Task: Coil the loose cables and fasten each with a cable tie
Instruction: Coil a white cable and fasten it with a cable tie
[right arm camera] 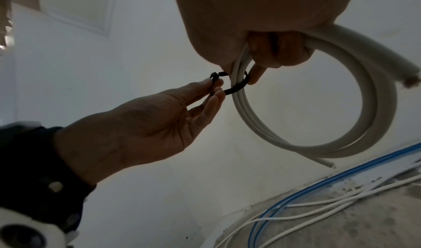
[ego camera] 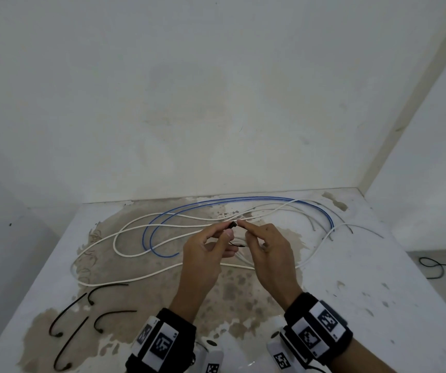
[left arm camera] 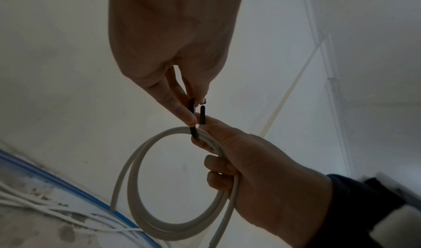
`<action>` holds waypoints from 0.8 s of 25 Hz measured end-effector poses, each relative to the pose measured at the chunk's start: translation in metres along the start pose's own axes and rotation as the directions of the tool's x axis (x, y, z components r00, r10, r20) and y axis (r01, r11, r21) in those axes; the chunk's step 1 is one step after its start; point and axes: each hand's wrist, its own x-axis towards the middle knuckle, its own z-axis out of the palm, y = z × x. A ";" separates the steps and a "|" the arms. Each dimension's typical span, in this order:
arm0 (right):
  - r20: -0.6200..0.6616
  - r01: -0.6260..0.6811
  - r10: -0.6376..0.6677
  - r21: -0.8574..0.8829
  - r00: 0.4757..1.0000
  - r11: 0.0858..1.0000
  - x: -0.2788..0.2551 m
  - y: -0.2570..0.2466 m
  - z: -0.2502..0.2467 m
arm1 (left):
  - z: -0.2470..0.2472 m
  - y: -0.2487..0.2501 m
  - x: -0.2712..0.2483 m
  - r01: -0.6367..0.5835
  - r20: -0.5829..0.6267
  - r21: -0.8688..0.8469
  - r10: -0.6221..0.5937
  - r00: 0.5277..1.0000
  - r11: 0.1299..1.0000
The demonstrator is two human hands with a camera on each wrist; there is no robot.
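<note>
Tabletop — hands hide coil, tie.

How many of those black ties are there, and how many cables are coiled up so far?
Coiled white cable: 1
Black tie round it, not yet closed: 1
Black ties on the table: 4
Total: 6

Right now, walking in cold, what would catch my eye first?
Two hands meet above the table's middle: the right hand grips a coiled white cable while the left hand pinches a black cable tie looped around it. Behind them a blue cable sprawls among loose white cables.
</note>
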 end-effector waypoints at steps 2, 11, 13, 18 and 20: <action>0.006 0.023 -0.023 -0.021 1.000 1.000 0.000 -0.001 0.000 | 0.000 0.000 0.000 -0.002 0.004 0.009 0.002 1.000 1.000; -0.010 0.019 -0.019 -0.017 1.000 1.000 0.000 -0.002 0.002 | 0.002 0.000 0.000 -0.015 0.011 0.005 0.015 1.000 1.000; -0.011 0.017 -0.017 -0.013 1.000 1.000 0.001 -0.002 0.002 | 0.002 -0.001 0.000 -0.014 0.006 0.003 0.014 1.000 1.000; -0.022 0.026 -0.027 -0.024 0.999 0.999 0.004 0.000 0.000 | 0.004 -0.001 0.002 -0.029 0.006 0.014 0.029 1.000 0.999; -0.016 0.039 -0.040 -0.033 0.999 0.999 0.003 0.002 -0.001 | 0.005 -0.001 0.002 -0.031 0.007 0.021 0.031 0.999 0.999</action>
